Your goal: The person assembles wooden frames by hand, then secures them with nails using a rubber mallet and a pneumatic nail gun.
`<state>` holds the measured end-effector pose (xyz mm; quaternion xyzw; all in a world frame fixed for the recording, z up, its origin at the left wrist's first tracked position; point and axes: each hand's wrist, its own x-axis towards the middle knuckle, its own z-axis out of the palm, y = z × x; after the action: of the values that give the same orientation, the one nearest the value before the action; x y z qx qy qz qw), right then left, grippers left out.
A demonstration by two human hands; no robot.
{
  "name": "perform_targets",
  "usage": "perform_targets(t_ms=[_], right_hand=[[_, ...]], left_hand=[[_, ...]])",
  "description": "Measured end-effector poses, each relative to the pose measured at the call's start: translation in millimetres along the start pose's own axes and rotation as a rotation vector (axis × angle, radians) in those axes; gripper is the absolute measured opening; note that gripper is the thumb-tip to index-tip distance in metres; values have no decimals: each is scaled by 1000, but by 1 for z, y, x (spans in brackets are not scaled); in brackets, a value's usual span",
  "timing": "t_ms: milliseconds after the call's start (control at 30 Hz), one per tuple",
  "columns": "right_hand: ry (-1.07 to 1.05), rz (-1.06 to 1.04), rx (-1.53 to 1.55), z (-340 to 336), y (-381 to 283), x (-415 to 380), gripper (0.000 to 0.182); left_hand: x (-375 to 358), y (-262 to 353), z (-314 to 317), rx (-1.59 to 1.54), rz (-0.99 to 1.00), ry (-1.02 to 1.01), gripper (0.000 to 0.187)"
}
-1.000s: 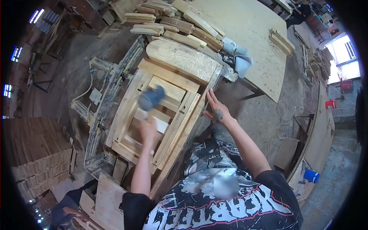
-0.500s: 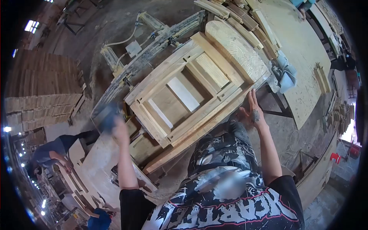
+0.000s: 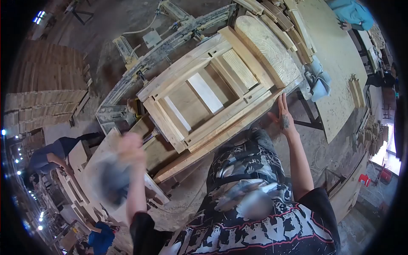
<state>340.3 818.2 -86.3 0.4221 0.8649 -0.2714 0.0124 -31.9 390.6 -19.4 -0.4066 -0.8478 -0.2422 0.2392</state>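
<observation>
Raised at the left, my left hand (image 3: pixel 129 146) is a blurred fist around a dark mallet-like tool (image 3: pixel 112 182), its head smeared by motion. The tool is beside the assembled wooden frame (image 3: pixel 168 127), apart from it. My right hand (image 3: pixel 284 117) has its fingers stretched out, the tips at the right end of the frame's near long rail (image 3: pixel 221 142). Inside the frame lie a pale wooden slat (image 3: pixel 205 92) and a ribbed panel (image 3: pixel 239 68). A curved-end wooden block (image 3: pixel 267 49) sits against the frame's far right end.
A metal clamping rig (image 3: pixel 170 40) with hoses runs behind the frame. Stacked boards (image 3: pixel 51 68) stand at far left. Wooden pieces (image 3: pixel 280 25) and a cloth (image 3: pixel 318 78) lie upper right. Other people (image 3: pixel 55 153) work at the left and a person's blue sleeve (image 3: pixel 352 12) shows upper right.
My left hand has moved slightly down with the dark tool, whose head has swung from above the hand to below it. My right hand stays at the rail.
</observation>
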Motion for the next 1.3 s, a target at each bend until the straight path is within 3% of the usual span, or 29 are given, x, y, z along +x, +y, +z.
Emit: perform_targets(t_ms=[33, 100, 167, 233, 267, 300, 367, 400, 433, 500, 567, 633, 700, 767, 833, 900, 933, 1033, 1100, 1233, 1300], right_hand=[[-9, 26, 18, -1, -1, 0, 92], [-3, -35, -11, -2, 11, 3, 91], [51, -49, -32, -2, 16, 6, 91], [38, -169, 25, -8, 22, -6, 88], [48, -221, 52, -11, 23, -4, 72], [80, -302, 143, -7, 16, -6, 57], [136, -446, 374, -2, -16, -7, 31], [119, -223, 377, -9, -56, -23, 37], [74, -281, 455, -22, -91, -36, 43], [-126, -378, 700, -14, -120, -53, 54], [-78, -490, 699, -12, -133, -63, 55], [-99, -278, 407, -8, -107, -58, 51], [-1, -219, 453, -23, -95, -66, 46], [47, -40, 562, -31, -74, -65, 47], [92, 29, 600, -33, -32, -51, 49], [114, 139, 631, -57, -5, -33, 51], [119, 191, 758, -63, 12, -20, 50], [239, 144, 468, -108, 61, 29, 56], [234, 217, 455, -132, 89, 64, 57], [207, 205, 426, -149, 136, 134, 61], [282, 219, 235, -157, 137, 150, 54]], left_hand=[[-38, -7, 8, 1, -5, -2, 31], [-82, -18, 27, 220, -191, -948, 20], [-87, -62, 46, -571, -378, -229, 26], [-27, -26, 13, -188, -290, -203, 26], [4, -7, -4, 2, -256, -182, 27], [19, 14, 15, -53, -234, -154, 27], [52, 86, 39, -413, -437, 253, 31], [51, 120, 46, -621, -643, 39, 32], [48, 152, 50, -813, -834, -201, 33], [41, 208, 86, -1135, -723, -438, 23], [64, 275, 88, -1292, -549, -539, 21], [50, 308, 110, -1498, -695, -644, 22], [41, 319, 140, -1599, -630, -799, 24], [59, 328, 132, -1323, -434, -1044, 31], [42, 325, 161, -1256, -269, -1014, 32], [56, 331, 144, -1348, -583, -890, 32], [56, 327, 145, -1254, -633, -792, 31], [30, 286, 172, -1093, -822, -519, 33], [28, 277, 163, -994, -918, -372, 36], [-1, 265, 152, -795, -923, -221, 37], [-16, 268, 133, -723, -920, -163, 39]])
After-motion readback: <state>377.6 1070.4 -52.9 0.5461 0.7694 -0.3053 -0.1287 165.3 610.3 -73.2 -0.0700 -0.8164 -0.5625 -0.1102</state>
